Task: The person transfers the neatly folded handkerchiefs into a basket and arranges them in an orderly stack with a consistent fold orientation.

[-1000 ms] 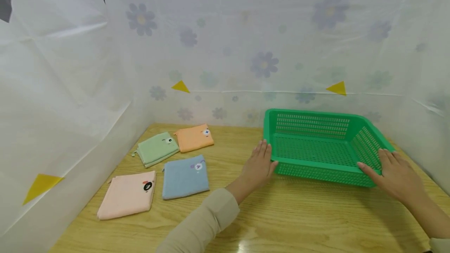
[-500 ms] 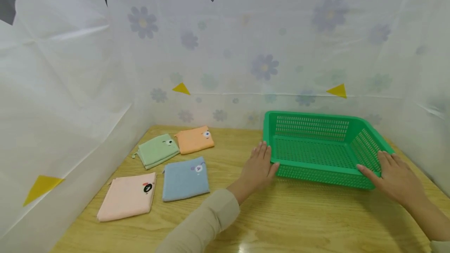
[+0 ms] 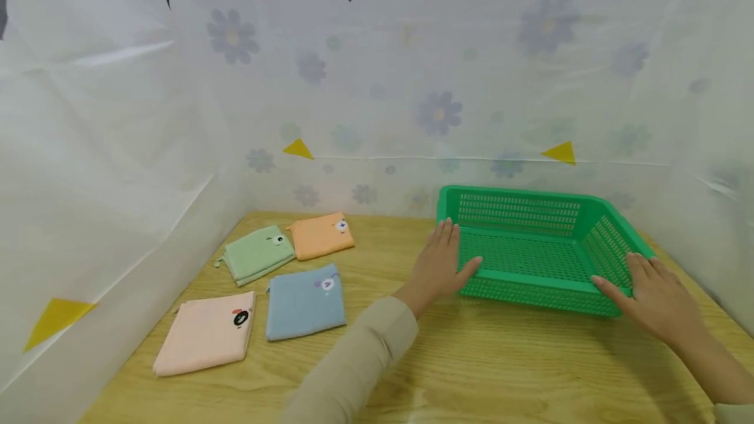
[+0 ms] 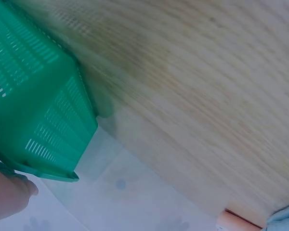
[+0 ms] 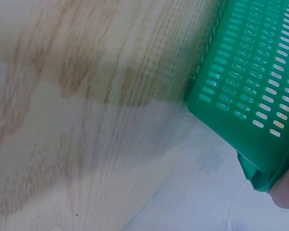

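A green plastic basket [image 3: 524, 252] with slotted walls stands at the back right of the table. My left hand [image 3: 432, 267] lies at its front left corner, fingers extended over the left rim and thumb spread toward the front rim. At the front right corner, my right hand [image 3: 665, 296] rests its straight fingers on the side rim, its thumb on the front rim. Only part of the left hand [image 4: 9, 195] shows beside the rim in the left wrist view. Likewise, a bit of the right hand [image 5: 286, 190] shows at the rim in the right wrist view.
Several folded cloths with animal faces lie on the left of the wooden table [image 3: 483, 371]: a green cloth [image 3: 256, 257], an orange cloth [image 3: 321, 239], a blue cloth [image 3: 303, 306] and a pink cloth [image 3: 203, 339]. A flowered white sheet [image 3: 377, 116] hangs behind.
My left hand has slid slightly forward along the basket's left corner, its thumb spreading wider over the front rim. The right hand stays in place. The head view has shifted slightly.
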Demonstrator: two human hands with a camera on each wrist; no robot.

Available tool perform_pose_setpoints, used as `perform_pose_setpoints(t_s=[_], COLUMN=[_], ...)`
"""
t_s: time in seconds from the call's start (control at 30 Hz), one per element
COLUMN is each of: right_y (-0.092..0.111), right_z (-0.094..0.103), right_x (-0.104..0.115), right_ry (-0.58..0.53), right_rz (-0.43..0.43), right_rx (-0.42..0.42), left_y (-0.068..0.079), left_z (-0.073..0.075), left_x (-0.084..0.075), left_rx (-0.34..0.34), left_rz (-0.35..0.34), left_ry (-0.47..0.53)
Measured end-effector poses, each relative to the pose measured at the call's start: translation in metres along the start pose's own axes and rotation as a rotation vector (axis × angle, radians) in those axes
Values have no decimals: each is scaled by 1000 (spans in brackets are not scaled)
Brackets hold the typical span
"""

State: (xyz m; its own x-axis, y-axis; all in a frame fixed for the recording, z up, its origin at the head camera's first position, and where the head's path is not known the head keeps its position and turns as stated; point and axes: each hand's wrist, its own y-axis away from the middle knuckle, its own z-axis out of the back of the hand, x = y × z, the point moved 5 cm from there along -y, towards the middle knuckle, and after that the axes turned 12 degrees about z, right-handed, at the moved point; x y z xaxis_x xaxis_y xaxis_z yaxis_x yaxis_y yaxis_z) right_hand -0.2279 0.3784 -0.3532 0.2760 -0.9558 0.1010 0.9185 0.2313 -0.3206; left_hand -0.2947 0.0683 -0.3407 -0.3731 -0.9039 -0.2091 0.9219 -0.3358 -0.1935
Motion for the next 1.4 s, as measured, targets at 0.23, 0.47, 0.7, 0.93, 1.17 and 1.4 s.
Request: perform_pose_setpoints(t_s=[0.23,0.47,0.7,0.93,1.17,1.4], right_y=[0,0,-6,-14,-18,-19], right_z=[1,2,8,8,6,4], right_x=[0,1,3,-5,-7,-11], right_ry=[3,-12,0,-61,-118,-118], right_rz=[4,5,4,78,85,62], right_rx=[-2,41,102,110,156,145], left_y=[-9,-16,-21,-23,-26,-27], left_z=[-2,-1,2,-1,-4,-8], left_x=[-5,-6,-16,-18,-18,-17], left_rx=[60,75,98,134,136,152], left_rz=[-2,1,24,66,67,67], left_ry=[9,18,26,23,0,5])
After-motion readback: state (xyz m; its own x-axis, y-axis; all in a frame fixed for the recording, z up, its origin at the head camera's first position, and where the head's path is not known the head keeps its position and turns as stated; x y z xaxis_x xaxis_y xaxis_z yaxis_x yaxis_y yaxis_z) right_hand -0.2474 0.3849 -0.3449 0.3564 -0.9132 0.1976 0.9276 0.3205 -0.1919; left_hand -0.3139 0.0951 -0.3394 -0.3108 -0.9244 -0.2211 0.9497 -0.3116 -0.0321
